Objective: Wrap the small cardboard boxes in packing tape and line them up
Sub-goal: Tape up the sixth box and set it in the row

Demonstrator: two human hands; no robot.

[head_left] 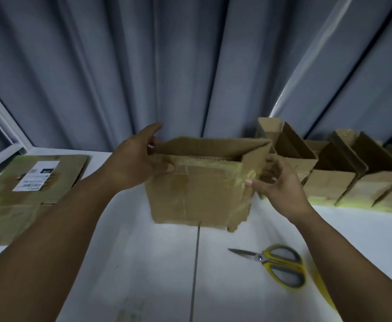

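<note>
As left grip [139, 159] holds it, box [199, 189] sits beside right grip [281, 182].

Matt brown cardboard is seen in the box [199, 194], banded with glossy tape [204, 162]. The scissors [276, 263] show bare metal blades and yellow-grey plastic handles. The white surface [144, 263] looks smooth.

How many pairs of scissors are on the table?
1. The scissors lie closed on the white table, nearer the person than the box and to its right. More could be hidden behind the boxes.
</note>
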